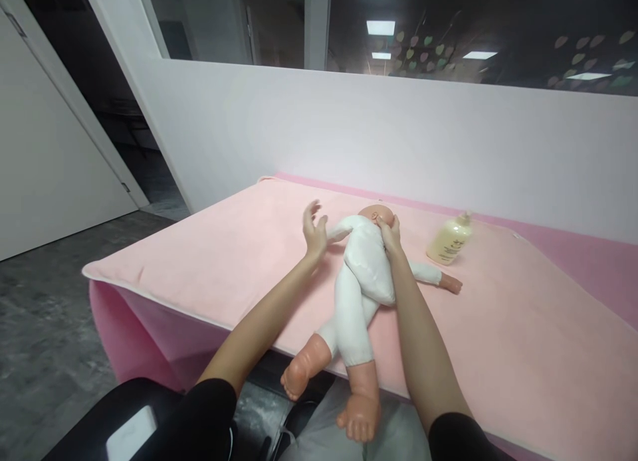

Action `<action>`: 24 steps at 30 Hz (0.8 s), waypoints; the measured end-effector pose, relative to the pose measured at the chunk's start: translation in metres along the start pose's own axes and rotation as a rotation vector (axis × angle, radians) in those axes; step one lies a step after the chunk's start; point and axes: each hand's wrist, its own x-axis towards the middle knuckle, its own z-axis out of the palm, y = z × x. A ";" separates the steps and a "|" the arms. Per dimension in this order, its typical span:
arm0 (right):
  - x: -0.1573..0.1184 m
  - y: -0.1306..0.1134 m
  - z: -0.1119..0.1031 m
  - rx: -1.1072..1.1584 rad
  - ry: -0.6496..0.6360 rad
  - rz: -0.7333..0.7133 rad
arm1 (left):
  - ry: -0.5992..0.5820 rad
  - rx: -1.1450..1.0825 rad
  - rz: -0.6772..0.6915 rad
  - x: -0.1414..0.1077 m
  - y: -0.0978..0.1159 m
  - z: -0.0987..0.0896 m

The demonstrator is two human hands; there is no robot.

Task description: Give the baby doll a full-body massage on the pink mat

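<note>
A baby doll (367, 265) with a white cloth body lies on a pink-covered table (199, 248), its legs crossed and its feet over the near edge. My right hand (389, 234) is at the side of the doll's head (376, 213), thumb against it; part of that hand's grip is hidden. My left hand (315, 230) is raised beside the doll's arm at the left, fingers apart and curved, with nothing in it. One doll arm stretches out to the right beyond my right forearm.
A pump bottle (450, 240) of yellowish liquid stands tilted in view right of the doll. Behind the table runs a white wall (399, 135) with glass above. A white phone-like object (131, 434) rests on my lap at lower left.
</note>
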 end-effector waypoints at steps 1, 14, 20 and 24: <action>-0.001 -0.002 -0.001 0.003 -0.006 0.058 | -0.179 -0.010 0.103 -0.004 0.005 0.003; -0.040 -0.027 -0.005 -0.241 -0.112 0.115 | -0.840 0.209 -0.016 0.010 -0.039 -0.006; -0.072 -0.014 -0.018 -0.292 -0.138 -0.016 | -0.856 0.519 0.205 -0.002 -0.040 -0.009; -0.112 -0.006 -0.040 -0.306 -0.174 -0.273 | -0.865 0.681 0.301 -0.009 -0.041 -0.009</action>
